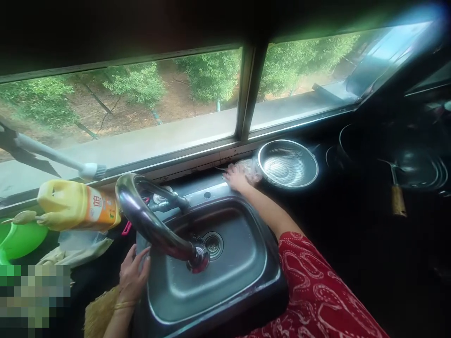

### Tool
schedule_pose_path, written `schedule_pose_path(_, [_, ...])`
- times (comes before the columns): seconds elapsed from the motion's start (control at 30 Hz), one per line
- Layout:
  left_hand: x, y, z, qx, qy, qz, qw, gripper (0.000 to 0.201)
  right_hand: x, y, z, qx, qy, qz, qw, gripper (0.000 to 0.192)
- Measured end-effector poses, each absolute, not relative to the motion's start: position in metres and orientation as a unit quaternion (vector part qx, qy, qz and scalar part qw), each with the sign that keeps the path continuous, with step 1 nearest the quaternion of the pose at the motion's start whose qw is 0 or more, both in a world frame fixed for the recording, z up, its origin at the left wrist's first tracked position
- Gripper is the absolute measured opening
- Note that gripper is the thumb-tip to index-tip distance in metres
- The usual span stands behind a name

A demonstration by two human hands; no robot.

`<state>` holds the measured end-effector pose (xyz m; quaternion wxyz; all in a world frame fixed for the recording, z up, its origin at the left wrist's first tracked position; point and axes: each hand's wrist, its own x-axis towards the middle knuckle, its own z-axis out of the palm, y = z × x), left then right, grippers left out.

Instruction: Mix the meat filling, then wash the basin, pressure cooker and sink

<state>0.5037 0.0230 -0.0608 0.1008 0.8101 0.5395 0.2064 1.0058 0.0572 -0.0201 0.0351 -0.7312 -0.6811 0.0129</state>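
Note:
My left hand (pixel 134 270) rests at the left rim of the steel sink (pixel 218 300), its fingers apart and the fingertips against the edge. My right hand (pixel 237 178) reaches to the back right corner of the sink, fingers spread and low on the surface. Right beside it is a crumpled clear plastic bag (pixel 251 168), which the hand seems to touch; what is under the palm is hidden. A metal mesh strainer (pixel 289 164) stands just right of the bag. The curved faucet (pixel 151 225) arches over the basin, its spout above the drain (pixel 213 245).
Left of the faucet lies a yellow oil jug (pixel 66 206), near a green bowl (pixel 26 239) and pale cloth or plastic (pixel 77 251). A white-handled brush (pixel 91 171) is by the window. On the dark right side is a wooden-handled utensil (pixel 398 199).

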Motion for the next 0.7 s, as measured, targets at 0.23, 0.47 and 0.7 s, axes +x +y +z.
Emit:
schedule_pose_path(0.23, [0.514,0.005,-0.076,0.812,0.533,0.202,0.124,0.033,1.03,0.068,-0.018,-0.846,-0.53,0.058,0.017,0.05])
schedule_pose_path(0.47, [0.52,-0.009,-0.09,0.814,0.529,0.182,0.156,0.034,1.0,0.033,-0.021,-0.881,-0.466,0.081,0.002,0.051])
schedule_pose_path(0.7, [0.537,-0.02,-0.097,0.81,0.528,0.188,0.171,0.033,0.971,-0.024,-0.03,-0.837,-0.542,0.025,0.064,0.039])
